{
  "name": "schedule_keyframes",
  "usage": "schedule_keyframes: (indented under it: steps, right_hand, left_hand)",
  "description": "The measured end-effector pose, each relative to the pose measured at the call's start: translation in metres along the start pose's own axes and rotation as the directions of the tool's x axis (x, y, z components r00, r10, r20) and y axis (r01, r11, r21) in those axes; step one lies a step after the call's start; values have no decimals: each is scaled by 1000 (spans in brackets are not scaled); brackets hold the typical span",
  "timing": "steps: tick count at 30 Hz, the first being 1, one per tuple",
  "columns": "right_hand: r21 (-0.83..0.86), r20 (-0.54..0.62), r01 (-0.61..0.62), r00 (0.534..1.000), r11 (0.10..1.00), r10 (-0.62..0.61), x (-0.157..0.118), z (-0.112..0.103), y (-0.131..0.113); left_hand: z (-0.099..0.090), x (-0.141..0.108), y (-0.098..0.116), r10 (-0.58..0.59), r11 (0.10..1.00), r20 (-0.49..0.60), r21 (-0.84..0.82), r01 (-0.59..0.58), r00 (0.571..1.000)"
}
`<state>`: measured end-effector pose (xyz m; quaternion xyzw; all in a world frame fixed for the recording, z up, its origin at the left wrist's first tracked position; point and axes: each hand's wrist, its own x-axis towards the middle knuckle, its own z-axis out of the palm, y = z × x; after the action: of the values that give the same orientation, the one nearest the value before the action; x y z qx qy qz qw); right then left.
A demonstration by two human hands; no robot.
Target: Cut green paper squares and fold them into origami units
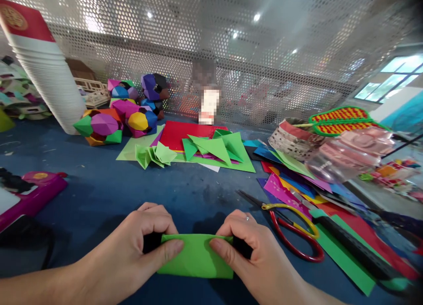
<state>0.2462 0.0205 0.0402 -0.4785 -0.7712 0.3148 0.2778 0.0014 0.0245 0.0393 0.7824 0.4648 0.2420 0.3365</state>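
Observation:
A piece of green paper (198,259), folded along its top edge, spans the gap between my two hands at the near side of the table. My left hand (148,239) pinches its upper left corner between thumb and fingers. The upper right corner is pinched by my right hand (246,239), which wears a ring. The fingertips behind the paper are hidden. Just right of my right hand lie scissors (294,225) with red and yellow handles. Beyond both hands sit folded light green paper pieces (155,154) and more green pieces (214,147) on a red sheet (172,135).
A utility knife (357,248) and coloured paper sheets (297,186) lie at the right, near a clear plastic bottle (343,157) and a woven basket (294,137). Folded-paper balls (104,125) and stacked paper cups (49,71) stand back left. A magenta device (39,192) is left.

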Motion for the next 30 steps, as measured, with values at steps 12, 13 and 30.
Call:
schedule_keyframes:
  steps: [12, 13, 30]
  right_hand:
    - [-145, 68, 68, 996, 987, -58, 2, 3, -6]
    - [-170, 64, 82, 995, 982, -72, 2, 4, -7]
    - [-368, 40, 92, 996, 925, -83, 2, 7, -5]
  left_hand:
    - [4, -3, -2, 154, 983, -30, 102, -150, 988]
    - [5, -2, -2, 183, 976, -32, 125, -177, 983]
    - [6, -1, 3, 376, 774, -80, 575, -266, 923]
